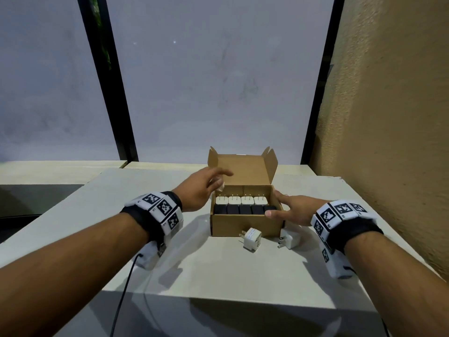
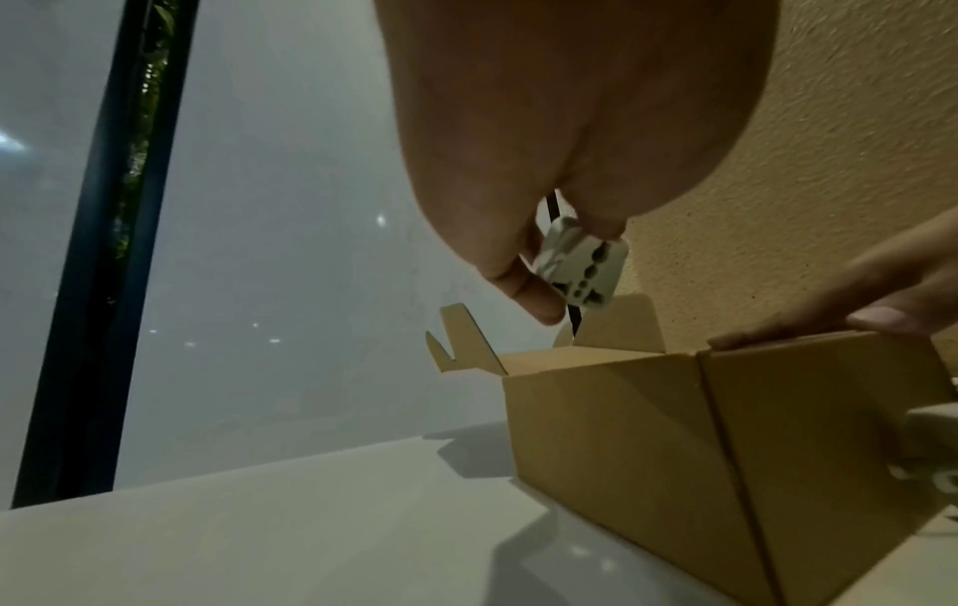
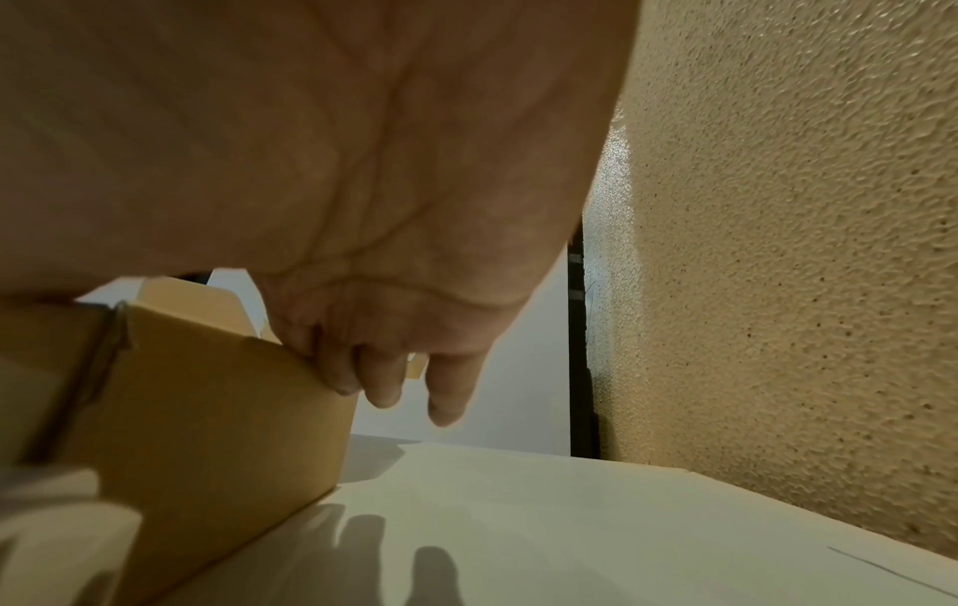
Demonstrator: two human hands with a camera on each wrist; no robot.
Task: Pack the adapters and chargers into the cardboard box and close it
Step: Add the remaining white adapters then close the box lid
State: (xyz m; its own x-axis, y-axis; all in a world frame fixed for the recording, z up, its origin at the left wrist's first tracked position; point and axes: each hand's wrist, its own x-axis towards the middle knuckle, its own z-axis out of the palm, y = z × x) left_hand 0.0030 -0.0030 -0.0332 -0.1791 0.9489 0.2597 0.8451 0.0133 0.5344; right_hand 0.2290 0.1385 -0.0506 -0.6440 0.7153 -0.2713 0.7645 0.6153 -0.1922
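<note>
The cardboard box (image 1: pixel 245 223) is sitting open in the middle of the pale table (image 1: pixel 218 268), its lid (image 1: pixel 244 170) standing upright at the far side with two notched tabs sticking up at its corners. Inside, a row of white chargers (image 1: pixel 240 200) is lying with metal prongs pointing up, and nearer to the person a row of black adapters (image 1: pixel 245 209) is filling the near edge.

The left hand (image 1: pixel 199 190) is hovering over the box's far left corner, pinching a small white adapter (image 2: pixel 580 272) between thumb and fingertips; the left wrist view is showing its socket face with dark holes. The right hand (image 1: pixel 291 211) is resting on the box's right wall, fingers draped over the rim and thumb lying along the near right corner, clasping the wall lightly.

Two more white plugs are waiting on the table just near of the box: a square adapter (image 1: pixel 251 239) lying tilted with prongs pointing left, and a white charger (image 1: pixel 289 240) to its right, partly under the right hand.

A textured tan wall (image 1: pixel 388 105) is rising along the right, and grey window panes with black frames (image 1: pixel 107 76) are standing behind. A black cable (image 1: pixel 124 293) is trailing from the left wristband.
</note>
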